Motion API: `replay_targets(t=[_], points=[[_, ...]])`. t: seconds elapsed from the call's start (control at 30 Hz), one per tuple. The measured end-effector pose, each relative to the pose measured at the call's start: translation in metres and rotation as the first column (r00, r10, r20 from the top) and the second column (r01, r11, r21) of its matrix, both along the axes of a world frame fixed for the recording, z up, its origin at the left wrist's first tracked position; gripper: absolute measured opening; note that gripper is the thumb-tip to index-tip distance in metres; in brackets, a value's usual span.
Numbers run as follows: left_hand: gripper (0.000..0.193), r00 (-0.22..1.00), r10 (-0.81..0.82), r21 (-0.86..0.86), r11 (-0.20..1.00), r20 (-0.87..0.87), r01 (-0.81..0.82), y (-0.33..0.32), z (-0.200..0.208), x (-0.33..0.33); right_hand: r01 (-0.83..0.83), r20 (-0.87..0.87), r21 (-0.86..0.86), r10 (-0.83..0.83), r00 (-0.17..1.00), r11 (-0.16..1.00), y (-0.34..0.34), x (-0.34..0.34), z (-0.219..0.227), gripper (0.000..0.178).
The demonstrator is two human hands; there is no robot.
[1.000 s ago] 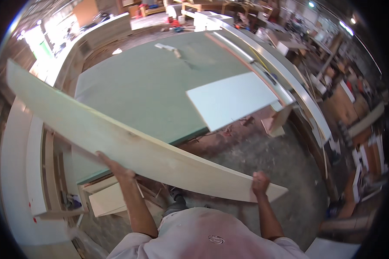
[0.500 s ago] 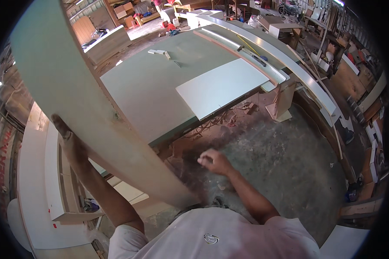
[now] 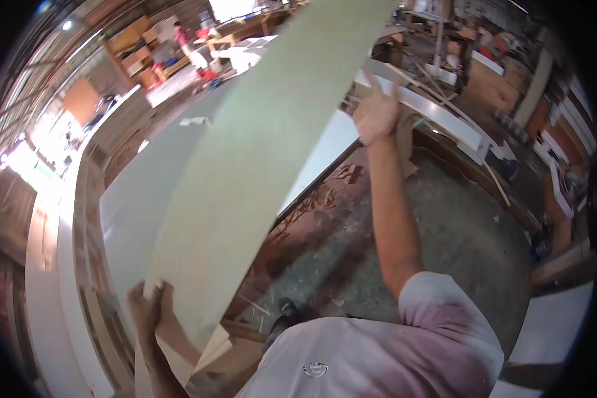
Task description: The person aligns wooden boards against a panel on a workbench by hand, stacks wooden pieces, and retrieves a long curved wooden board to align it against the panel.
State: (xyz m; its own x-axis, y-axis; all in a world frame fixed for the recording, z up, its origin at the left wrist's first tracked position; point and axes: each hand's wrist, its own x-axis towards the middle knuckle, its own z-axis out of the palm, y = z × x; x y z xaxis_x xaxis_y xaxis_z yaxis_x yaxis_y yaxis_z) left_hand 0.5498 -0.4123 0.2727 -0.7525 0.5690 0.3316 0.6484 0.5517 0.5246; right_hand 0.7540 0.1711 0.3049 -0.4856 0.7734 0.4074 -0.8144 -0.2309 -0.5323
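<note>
A long pale wooden board [image 3: 259, 132] slants across the view, from near my body on the left up to the far right. My left hand [image 3: 147, 306] is closed on the lower left edge of this board, its fingertips showing on the face. Beside the upper right edge, my right hand [image 3: 378, 114] is raised and open with its fingers spread. Whether its palm touches the board I cannot tell. Behind the board lies a large grey-green worktable [image 3: 136, 176], with a white panel [image 3: 331, 146] on it, partly covered by the board.
White cabinet-like frames [image 3: 66, 278] stand along the left. A long white strip [image 3: 444, 119] runs along the right of the table. Reddish scraps [image 3: 322, 202] lie under the table edge on the concrete floor [image 3: 331, 265]. Far back, a person in red [image 3: 181, 36] stands near wooden furniture.
The board has swung from the upper left toward the upper right. My left hand now holds it lower, nearer my body. My right hand has risen from above the floor to the board's right edge.
</note>
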Motion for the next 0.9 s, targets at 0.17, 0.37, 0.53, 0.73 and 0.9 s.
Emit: replay_targets(t=[0.17, 0.37, 0.53, 0.73, 0.9], points=[[0.067, 0.996, 0.090, -0.298, 0.950, -0.013, -0.090, 0.000, -0.063, -0.076, 0.308, 0.288, -0.501, -0.179, 0.941, 0.809, 0.074, -0.035, -0.177, 0.044], [0.059, 0.990, 0.055, -0.483, 0.875, 0.130, 0.015, -0.041, -0.091, -0.227, 0.814, 0.497, -0.238, -0.653, 0.571, 0.531, 0.162, -0.036, -0.294, 0.055], [0.061, 0.957, 0.108, -0.433, 0.901, 0.268, 0.020, -0.071, -0.105, -0.346, 0.827, 0.595, -0.133, -0.623, 0.507, 0.547, 0.183, -0.010, -0.266, 0.055], [0.063, 0.930, 0.109, -0.432, 0.900, 0.351, 0.058, -0.056, -0.132, -0.434, 0.720, 0.764, 0.220, -0.575, 0.293, 0.659, 0.191, -0.029, -0.229, 0.031], [0.065, 0.928, 0.109, -0.432, 0.900, 0.357, 0.061, -0.032, -0.156, -0.468, 0.367, 0.632, 0.771, -0.696, -0.340, 0.521, 0.233, -0.078, -0.219, 0.040]])
